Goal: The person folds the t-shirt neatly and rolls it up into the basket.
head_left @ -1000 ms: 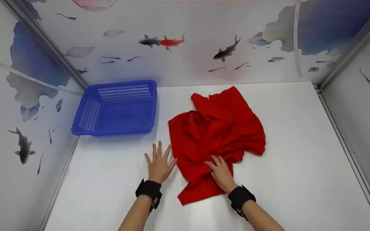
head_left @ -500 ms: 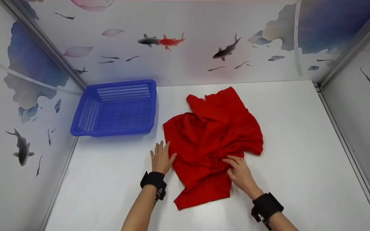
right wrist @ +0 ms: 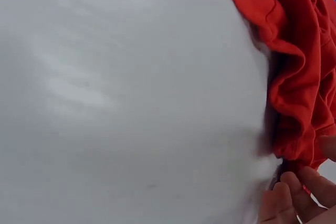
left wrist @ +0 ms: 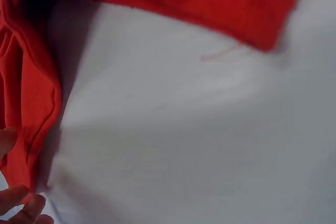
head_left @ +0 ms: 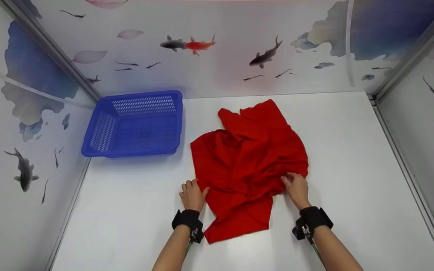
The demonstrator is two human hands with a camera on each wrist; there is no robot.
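Observation:
A crumpled red garment [head_left: 239, 150] lies spread on the white table, with folds bunched across its middle; its exact kind is hard to tell. At its left edge my left hand [head_left: 193, 195] grips the cloth with curled fingers. The left wrist view shows those fingertips [left wrist: 32, 209] at the fabric's edge, the thumb on top. My right hand [head_left: 297, 188] holds the lower right edge. In the right wrist view, its fingers [right wrist: 302, 190] go under the gathered red cloth [right wrist: 296, 77] and the thumb lies above.
A blue perforated plastic basket [head_left: 145, 130] stands at the back left, near the corner. Printed panels [head_left: 232, 71] wall the white table [head_left: 352, 169] at the back and both sides. One lower flap of the garment points toward the front edge.
My right hand has moved from the garment's lower middle to its right edge. The left hand has come in from beside the cloth to its left edge, fingers now bent. The garment shifted slightly left.

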